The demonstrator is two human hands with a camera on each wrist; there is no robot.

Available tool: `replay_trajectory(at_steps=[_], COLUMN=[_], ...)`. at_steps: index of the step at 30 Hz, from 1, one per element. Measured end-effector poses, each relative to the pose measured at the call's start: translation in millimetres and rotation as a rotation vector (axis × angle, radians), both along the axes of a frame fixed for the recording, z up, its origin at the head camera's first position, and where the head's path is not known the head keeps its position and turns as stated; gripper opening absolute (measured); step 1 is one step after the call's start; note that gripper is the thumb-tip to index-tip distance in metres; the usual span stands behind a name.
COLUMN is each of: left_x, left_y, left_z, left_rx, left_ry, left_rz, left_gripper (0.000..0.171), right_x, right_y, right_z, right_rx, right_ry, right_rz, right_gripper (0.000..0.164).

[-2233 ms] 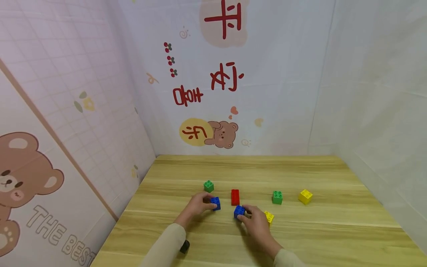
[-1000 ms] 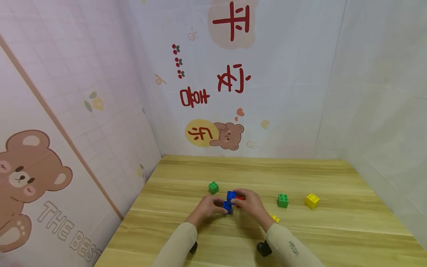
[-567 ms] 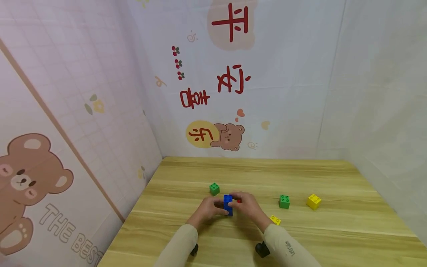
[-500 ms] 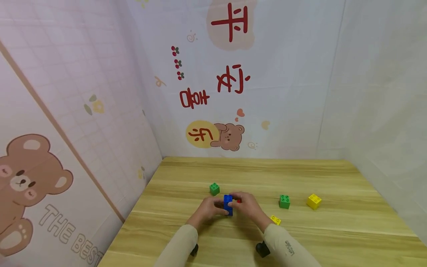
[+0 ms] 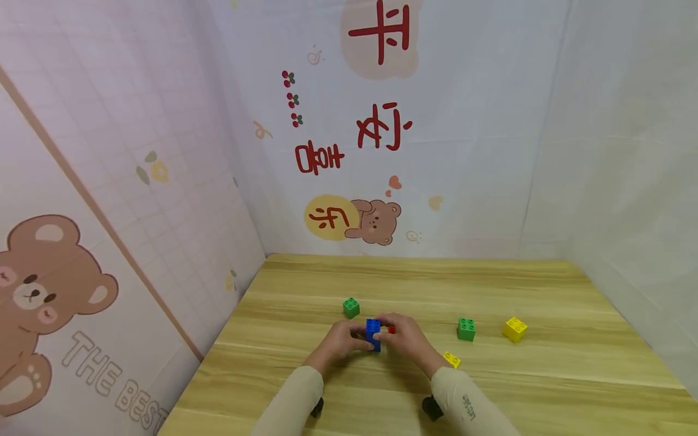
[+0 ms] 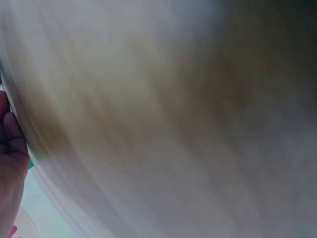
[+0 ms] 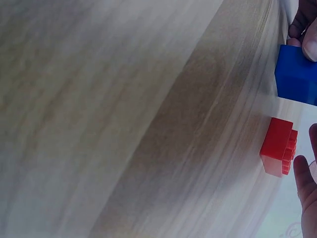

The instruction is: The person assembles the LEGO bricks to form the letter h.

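Two blue toy building bricks stand one on the other in the head view. My left hand (image 5: 337, 343) grips the lower blue brick (image 5: 376, 346) from the left. From the right, my right hand (image 5: 408, 340) pinches the upper blue brick (image 5: 373, 324) between thumb and fingers. Behind the right fingers, a red brick (image 5: 391, 330) is mostly hidden; the right wrist view shows it lying on its side (image 7: 277, 146), near a blue brick (image 7: 293, 74). At the left wrist view's edge, only part of a hand (image 6: 12, 148) appears.
One green brick (image 5: 351, 307) lies behind the left hand. Farther right are another green brick (image 5: 466, 329) and a yellow brick (image 5: 515, 329). A second yellow brick (image 5: 451, 359) sits beside the right wrist. The wooden table (image 5: 305, 272) meets cloth-covered walls at back and sides.
Both hands have come together from apart, the left moving rightward. The right hand has carried its blue brick onto the other one. During the last half second, the hands have barely moved.
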State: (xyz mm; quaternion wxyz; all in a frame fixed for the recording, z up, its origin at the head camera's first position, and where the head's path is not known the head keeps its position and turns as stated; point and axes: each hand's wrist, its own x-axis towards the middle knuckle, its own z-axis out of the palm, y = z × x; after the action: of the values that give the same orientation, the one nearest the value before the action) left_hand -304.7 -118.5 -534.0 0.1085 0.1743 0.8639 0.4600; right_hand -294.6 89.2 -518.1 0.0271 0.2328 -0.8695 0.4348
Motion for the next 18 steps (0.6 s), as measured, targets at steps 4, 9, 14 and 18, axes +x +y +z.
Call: replay_trajectory(at_steps=[4, 9, 14, 18], left_x=[1.6, 4.3, 5.0, 3.3], left_y=[0.5, 2.2, 0.4, 0.0], left_z=[0.5, 4.8, 6.7, 7.6], left_rx=[-0.005, -0.021, -0.033, -0.042], left_ry=[0.003, -0.011, 0.011, 0.032], left_rz=[-0.002, -0.006, -0.029, -0.036], left_gripper=[0.02, 0.018, 0.02, 0.021], right_x=[4.0, 8.7, 11.4, 11.2], right_y=[1.2, 0.5, -3.9, -5.7], right_z=[-0.4, -1.5, -1.5, 0.6], right_rx=[-0.01, -0.029, -0.024, -0.006], right_ry=[-0.027, -0.046, -0.03, -0.031], right_rz=[-0.005, -0.025, -0.042, -0.062], right_gripper=[0.032, 0.037, 0.04, 0.041])
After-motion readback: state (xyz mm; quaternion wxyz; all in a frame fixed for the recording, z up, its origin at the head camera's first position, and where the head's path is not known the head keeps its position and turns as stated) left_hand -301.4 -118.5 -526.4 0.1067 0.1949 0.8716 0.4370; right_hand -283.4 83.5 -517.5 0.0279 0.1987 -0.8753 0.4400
